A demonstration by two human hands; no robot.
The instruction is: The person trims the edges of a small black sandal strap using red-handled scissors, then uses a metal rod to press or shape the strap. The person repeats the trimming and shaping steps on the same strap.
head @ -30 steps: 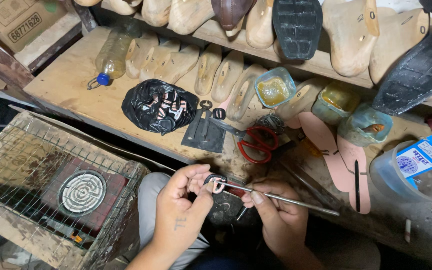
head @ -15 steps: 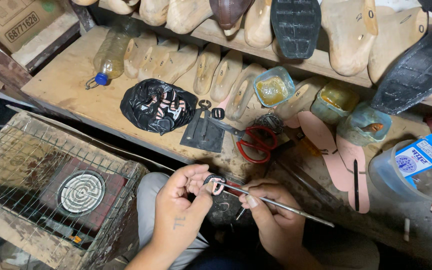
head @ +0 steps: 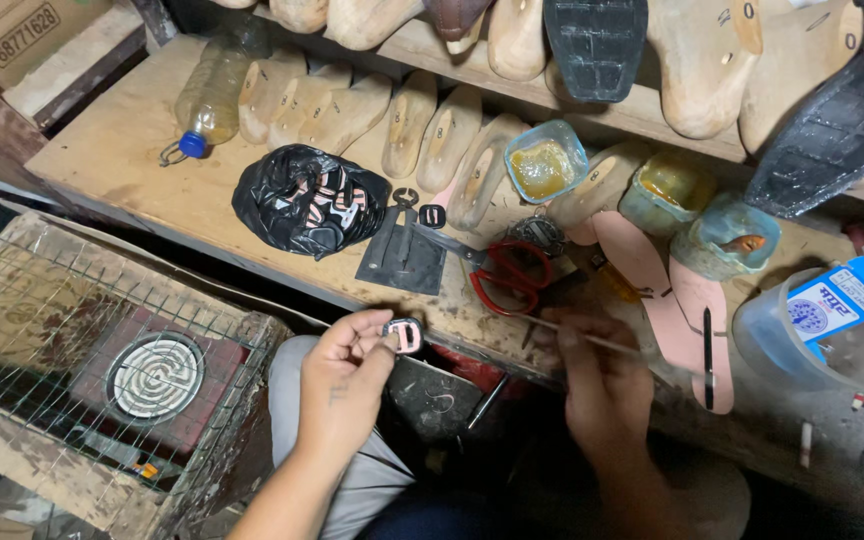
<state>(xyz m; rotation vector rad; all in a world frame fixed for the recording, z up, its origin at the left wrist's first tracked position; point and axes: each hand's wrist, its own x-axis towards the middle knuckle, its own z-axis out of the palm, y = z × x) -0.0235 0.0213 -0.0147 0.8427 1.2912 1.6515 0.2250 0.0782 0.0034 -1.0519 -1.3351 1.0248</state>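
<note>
Fingers, left hand (head: 347, 370): thumb and fingertips pinched shut on a small buckled strap piece (head: 404, 335), which stands up just past the fingertips, near the front edge of the workbench (head: 122, 150).
Fingers, right hand (head: 597, 385): curled closed around a thin stick (head: 617, 345); the stick runs left to right across the knuckles, and both its ends stick out beyond the hand.
Strap piece versus hands: held by the left hand only; the right hand is well apart from it, to the right.
Hands counted: two, both belonging to the one person, near the bottom of the view.
Red-handled scissors (head: 507, 275): one pair, lying on the bench just beyond the two hands.
Dark flat plate (head: 402, 262): one, left of the scissors.
Black plastic bag (head: 307, 200): one, left of the plate, with striped pieces showing inside.
Plastic bottle (head: 210, 90): one, blue cap, lying on its side at far left.
Wooden shoe lasts (head: 407, 120): a row of about six lies on the bench, with more on the shelf beyond; the exact count is unclear.
Small glue tubs (head: 545, 160): three, in a line to the right of the lasts.
Pink insoles (head: 697, 310): two, to the right of the scissors.
Black soles (head: 597, 40): two, at far right.
Wire cage (head: 62, 330): one, near left, with a round coil heater (head: 155, 375) under it.
</note>
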